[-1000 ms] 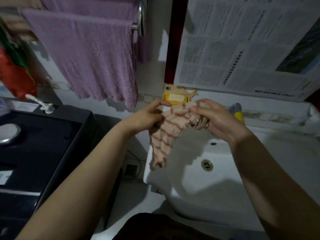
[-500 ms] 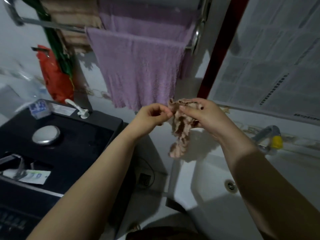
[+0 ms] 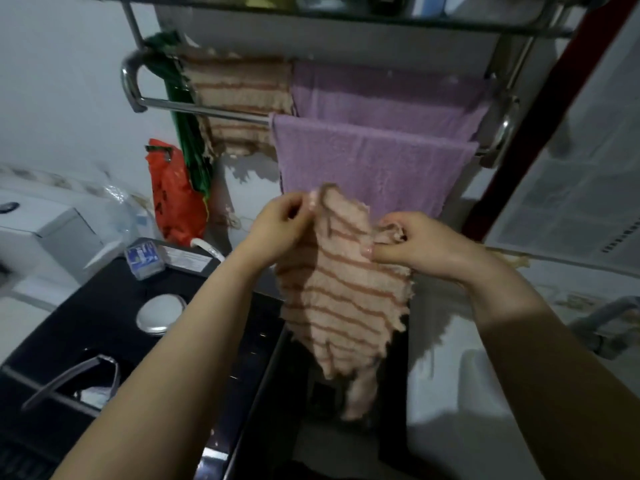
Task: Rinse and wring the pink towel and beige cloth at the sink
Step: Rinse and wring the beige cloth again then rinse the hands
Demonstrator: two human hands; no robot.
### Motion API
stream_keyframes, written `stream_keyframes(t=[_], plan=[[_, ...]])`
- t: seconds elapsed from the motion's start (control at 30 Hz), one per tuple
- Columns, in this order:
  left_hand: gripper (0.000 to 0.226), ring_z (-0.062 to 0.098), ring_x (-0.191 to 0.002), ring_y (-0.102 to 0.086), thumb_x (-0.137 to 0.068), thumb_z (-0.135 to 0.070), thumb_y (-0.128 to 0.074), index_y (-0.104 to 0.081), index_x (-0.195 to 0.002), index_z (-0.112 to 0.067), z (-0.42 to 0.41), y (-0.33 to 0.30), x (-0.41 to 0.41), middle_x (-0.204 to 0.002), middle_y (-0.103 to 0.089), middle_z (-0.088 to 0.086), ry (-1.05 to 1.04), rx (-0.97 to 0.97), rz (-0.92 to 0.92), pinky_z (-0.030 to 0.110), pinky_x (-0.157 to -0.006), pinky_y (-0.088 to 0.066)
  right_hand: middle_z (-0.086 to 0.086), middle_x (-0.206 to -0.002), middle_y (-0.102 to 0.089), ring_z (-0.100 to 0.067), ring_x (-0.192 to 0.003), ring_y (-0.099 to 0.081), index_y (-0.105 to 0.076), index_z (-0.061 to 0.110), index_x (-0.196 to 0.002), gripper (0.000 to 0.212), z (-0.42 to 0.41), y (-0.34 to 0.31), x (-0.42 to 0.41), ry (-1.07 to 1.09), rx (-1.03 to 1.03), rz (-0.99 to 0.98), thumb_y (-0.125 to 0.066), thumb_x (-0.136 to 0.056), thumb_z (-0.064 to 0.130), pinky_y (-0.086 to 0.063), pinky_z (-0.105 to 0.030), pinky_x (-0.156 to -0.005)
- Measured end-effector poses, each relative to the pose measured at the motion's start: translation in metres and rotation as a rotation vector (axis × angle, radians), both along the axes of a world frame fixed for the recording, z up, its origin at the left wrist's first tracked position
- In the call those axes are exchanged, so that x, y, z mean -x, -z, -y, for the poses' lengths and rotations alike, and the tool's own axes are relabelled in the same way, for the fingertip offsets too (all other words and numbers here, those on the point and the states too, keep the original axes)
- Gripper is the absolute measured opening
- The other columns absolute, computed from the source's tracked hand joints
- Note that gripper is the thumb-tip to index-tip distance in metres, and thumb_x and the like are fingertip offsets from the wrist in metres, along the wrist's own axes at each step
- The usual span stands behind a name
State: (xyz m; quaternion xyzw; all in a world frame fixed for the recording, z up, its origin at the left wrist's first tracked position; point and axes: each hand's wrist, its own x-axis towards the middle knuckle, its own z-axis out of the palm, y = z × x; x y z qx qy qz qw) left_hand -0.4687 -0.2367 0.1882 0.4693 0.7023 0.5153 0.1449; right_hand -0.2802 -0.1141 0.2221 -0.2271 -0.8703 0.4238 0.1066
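While the beige cloth (image 3: pixel 341 292) hangs spread in front of the towel rail (image 3: pixel 207 110), the left hand (image 3: pixel 282 221) and right hand (image 3: pixel 415 242) each pinch a top corner. Limp, probably damp and frayed; hold it by the corners.

Red plastic bag (image 3: pixel 175 199), green bag (image 3: pixel 187 133), chrome rail (image 3: pixel 204 110), silver dish (image 3: pixel 160 311), newspaper (image 3: pixel 571 202)
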Motion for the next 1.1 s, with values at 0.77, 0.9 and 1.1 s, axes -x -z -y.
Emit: stream_keyframes(t=[0.77,0.9,1.1], plan=[[0.038,0.021,-0.063,-0.055,-0.095,-0.047,-0.044,-0.059,-0.071,-0.021,0.051,-0.035,0.143,-0.058,-0.055,-0.007,-0.672,-0.157,-0.173,0.031,-0.054,-0.042,0.003,-0.045,-0.057,-0.008,-0.041,-0.048,-0.057,0.015,-0.059,0.032,0.024,-0.041,0.115,0.293,-0.270,-0.158,-0.057,-0.089,0.027,-0.034,-0.024,-0.044],[0.017,-0.009,-0.070,-0.056,-0.093,-0.038,-0.052,-0.058,-0.080,-0.028,0.050,-0.046,0.151,-0.070,-0.060,-0.026,-0.668,-0.541,-0.228,0.016,-0.068,-0.045,0.006,-0.058,-0.069,-0.002,-0.046,-0.059,-0.062,0.013,-0.079,0.018,0.042,-0.056,0.142,0.228,0.328,-0.589,-0.054,-0.090,0.002,-0.045,-0.016,-0.043],[0.027,0.020,-0.089,-0.057,-0.091,-0.025,-0.045,-0.041,-0.117,-0.020,0.034,-0.062,0.192,-0.104,-0.058,-0.004,-0.440,-0.435,-0.537,0.025,-0.070,-0.036,0.000,-0.115,-0.065,-0.021,-0.103,-0.062,-0.049,0.025,-0.128,0.047,0.036,-0.073,0.188,0.097,-0.594,-0.400,-0.062,-0.084,0.032,-0.049,-0.029,-0.083]])
